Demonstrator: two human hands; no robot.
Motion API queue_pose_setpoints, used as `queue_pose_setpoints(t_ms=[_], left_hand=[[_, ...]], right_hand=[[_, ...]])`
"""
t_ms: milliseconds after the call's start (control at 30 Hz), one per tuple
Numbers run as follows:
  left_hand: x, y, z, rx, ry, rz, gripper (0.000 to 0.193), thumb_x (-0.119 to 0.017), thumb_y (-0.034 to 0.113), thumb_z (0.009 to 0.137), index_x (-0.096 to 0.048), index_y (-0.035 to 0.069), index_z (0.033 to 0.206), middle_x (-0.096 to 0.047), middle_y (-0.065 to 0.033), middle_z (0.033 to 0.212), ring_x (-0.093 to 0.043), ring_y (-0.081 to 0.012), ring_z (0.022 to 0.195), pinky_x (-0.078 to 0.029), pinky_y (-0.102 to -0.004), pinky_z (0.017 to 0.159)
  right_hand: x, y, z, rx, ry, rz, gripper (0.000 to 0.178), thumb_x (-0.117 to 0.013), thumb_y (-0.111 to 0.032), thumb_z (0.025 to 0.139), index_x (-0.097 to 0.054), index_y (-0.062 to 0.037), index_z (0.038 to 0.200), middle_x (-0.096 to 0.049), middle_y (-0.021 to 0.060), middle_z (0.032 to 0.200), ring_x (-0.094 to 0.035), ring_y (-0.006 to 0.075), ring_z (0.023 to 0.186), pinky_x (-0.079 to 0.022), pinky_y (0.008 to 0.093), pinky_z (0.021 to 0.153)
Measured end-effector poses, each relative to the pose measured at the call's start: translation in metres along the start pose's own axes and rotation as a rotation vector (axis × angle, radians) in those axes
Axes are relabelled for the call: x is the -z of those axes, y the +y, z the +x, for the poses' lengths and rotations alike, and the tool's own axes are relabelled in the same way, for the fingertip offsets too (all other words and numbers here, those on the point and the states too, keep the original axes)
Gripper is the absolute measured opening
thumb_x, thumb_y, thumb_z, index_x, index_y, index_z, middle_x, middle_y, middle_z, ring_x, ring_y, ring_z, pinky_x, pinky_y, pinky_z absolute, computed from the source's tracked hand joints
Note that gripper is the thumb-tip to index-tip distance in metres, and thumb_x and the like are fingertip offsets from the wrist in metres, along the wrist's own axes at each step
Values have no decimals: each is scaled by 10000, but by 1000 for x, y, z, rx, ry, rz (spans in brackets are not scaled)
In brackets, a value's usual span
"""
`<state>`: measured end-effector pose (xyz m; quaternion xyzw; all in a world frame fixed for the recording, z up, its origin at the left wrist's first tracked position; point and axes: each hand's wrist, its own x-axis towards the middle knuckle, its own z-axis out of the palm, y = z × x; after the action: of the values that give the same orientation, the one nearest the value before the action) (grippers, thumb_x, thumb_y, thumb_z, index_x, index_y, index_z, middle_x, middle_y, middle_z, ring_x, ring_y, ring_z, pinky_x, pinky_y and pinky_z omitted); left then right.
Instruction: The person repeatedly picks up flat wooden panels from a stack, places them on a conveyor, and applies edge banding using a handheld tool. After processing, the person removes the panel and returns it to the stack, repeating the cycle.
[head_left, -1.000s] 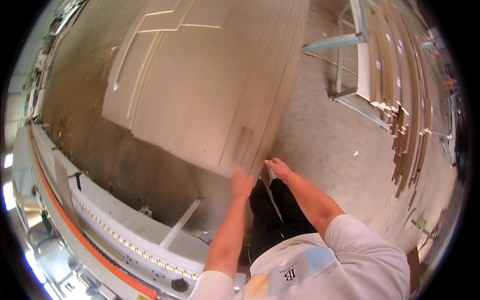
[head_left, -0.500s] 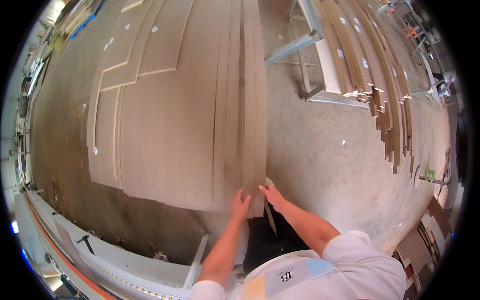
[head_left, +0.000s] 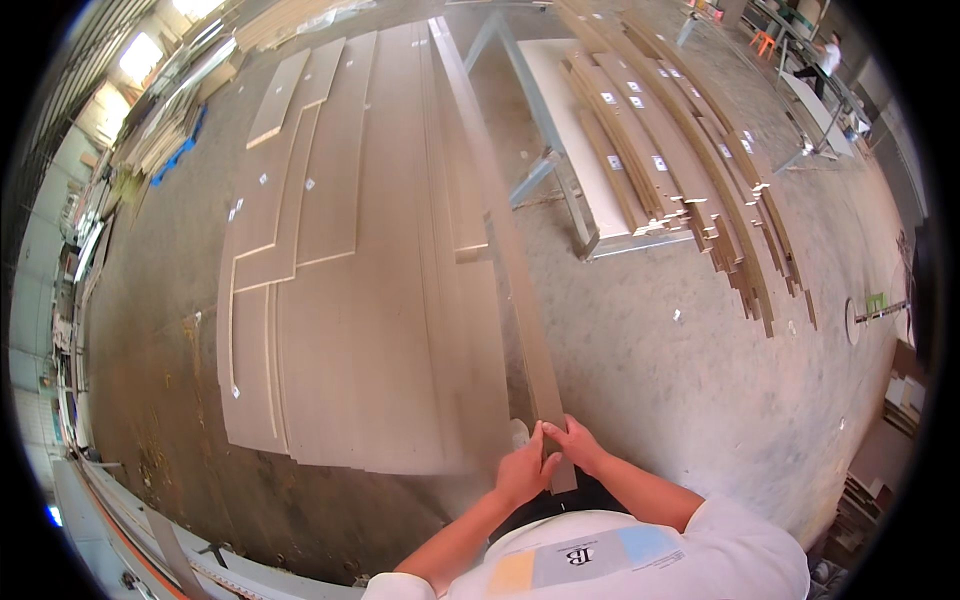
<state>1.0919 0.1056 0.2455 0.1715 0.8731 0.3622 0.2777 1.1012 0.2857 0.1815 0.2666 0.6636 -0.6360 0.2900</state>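
left hand (head_left: 525,474) and right hand (head_left: 580,444) clasp the strip (head_left: 523,300); gripped at one end, it could swing into the frame (head_left: 537,110).

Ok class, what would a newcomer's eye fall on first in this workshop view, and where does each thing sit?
Probably first, the broad stack of brown panels, which fills the middle-left of the view. Next, the long narrow strip to its right, its near end between the left hand and right hand. Toward the upper right, many brown strips lie by a metal frame.
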Motion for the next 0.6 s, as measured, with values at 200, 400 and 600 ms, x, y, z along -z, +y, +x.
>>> queue_pose_setpoints(t_ms=[200, 400, 600], left_hand=[[28, 99, 5, -129, -8, -426, 681, -614, 233, 1026, -285, -16, 1569, -620, -76, 841, -610, -197, 700, -497, -330, 650], [34, 151, 60, -101, 93, -959, 486, -546, 168, 1054, -393, 27, 1493, -601, -50, 893, -577, -106, 731, -477, -258, 638], [73, 146, 204, -186, 60, -1365, 580, -517, 433, 1069, -408, 42, 1484, -648, -145, 1221, -640, -274, 1142, -528, -440, 936]], right_hand=[[70, -81, -79, 118, 148, -234, 766, -610, -540, 971, -514, 86, 1403, -601, 288, 1376, -580, 390, 1296, -464, 432, 1072], [152, -182, -160, 255, -31, -55, 596, -612, -426, 1005, -546, 16, 1400, -683, 168, 1250, -640, 239, 1127, -495, 366, 998], [196, -252, -249, 253, -31, -226, 590, -608, -363, 1002, -486, -29, 1473, -645, 145, 1321, -596, 216, 1185, -464, 358, 1033]])
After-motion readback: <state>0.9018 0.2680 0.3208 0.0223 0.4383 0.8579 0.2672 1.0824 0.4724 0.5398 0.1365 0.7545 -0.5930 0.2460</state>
